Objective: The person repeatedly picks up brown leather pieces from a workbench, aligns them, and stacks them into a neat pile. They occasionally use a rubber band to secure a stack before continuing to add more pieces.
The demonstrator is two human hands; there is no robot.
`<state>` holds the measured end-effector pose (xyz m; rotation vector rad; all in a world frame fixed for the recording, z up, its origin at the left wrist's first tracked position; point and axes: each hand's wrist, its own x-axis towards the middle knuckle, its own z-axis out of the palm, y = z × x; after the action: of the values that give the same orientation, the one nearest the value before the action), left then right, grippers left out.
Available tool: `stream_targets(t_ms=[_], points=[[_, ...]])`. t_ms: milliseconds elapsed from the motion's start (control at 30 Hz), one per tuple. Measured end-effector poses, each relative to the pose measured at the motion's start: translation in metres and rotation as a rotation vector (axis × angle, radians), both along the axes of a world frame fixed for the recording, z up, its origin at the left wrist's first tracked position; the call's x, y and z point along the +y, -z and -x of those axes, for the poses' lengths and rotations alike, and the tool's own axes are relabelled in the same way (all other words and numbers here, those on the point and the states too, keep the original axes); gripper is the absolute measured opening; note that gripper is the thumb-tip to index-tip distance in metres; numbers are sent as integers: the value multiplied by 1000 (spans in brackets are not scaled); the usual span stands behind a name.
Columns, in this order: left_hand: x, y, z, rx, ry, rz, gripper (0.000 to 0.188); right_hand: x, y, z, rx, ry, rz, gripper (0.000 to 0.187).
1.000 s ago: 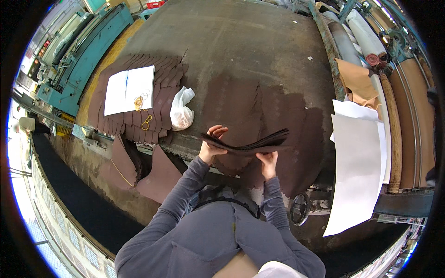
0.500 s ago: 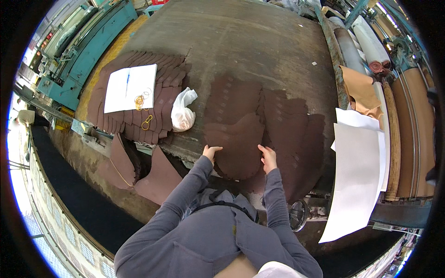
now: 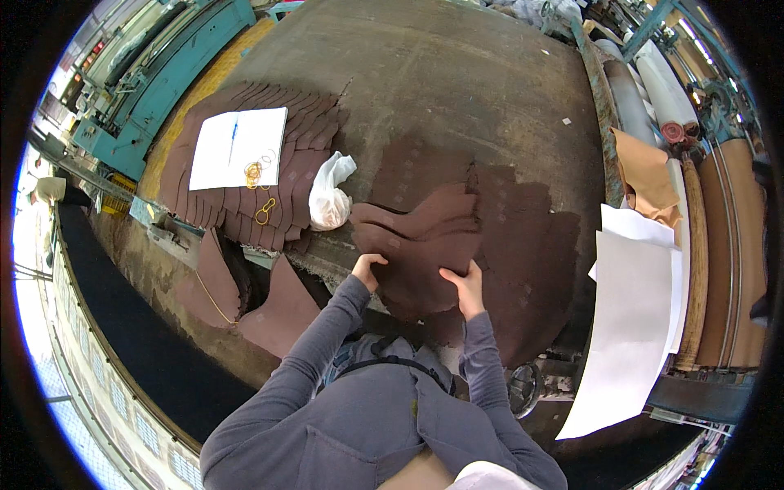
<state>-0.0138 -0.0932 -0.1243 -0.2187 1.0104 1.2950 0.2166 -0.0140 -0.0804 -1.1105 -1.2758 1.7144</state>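
Between my hands is a small stack of dark brown cut fabric pieces (image 3: 416,253), lifted and bowed so that its layers part at the far edge. My left hand (image 3: 369,272) is closed on the stack's left edge. On the near right side, my right hand (image 3: 465,287) grips it with the thumb on top and the other fingers mostly hidden. More brown pieces (image 3: 527,253) lie overlapped to the right and beyond. A larger fanned pile of brown pieces (image 3: 306,155) lies on the left, carrying a white sheet (image 3: 237,147) and yellow rubber bands (image 3: 263,212).
A knotted white plastic bag (image 3: 330,200) sits beside the left pile on the worn table (image 3: 457,82). Brown pieces tied with a yellow band (image 3: 282,314) hang at the near left edge. White sheets (image 3: 629,310) and material rolls (image 3: 727,245) stand at right, a black handwheel (image 3: 524,388) below.
The stack has been raised and bent, its far layers now wavy and separated. My right hand has moved inward and slightly nearer over the stack. The view has shifted a little.
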Motion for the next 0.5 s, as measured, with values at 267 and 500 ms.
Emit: stream_targets(t_ms=[267, 500], points=[[-10, 19, -13, 294, 273, -479, 75, -35, -21, -59, 331, 114, -120, 68], [22, -70, -56, 510, 574, -445, 79, -55, 10, -98, 386, 301, -30, 74]])
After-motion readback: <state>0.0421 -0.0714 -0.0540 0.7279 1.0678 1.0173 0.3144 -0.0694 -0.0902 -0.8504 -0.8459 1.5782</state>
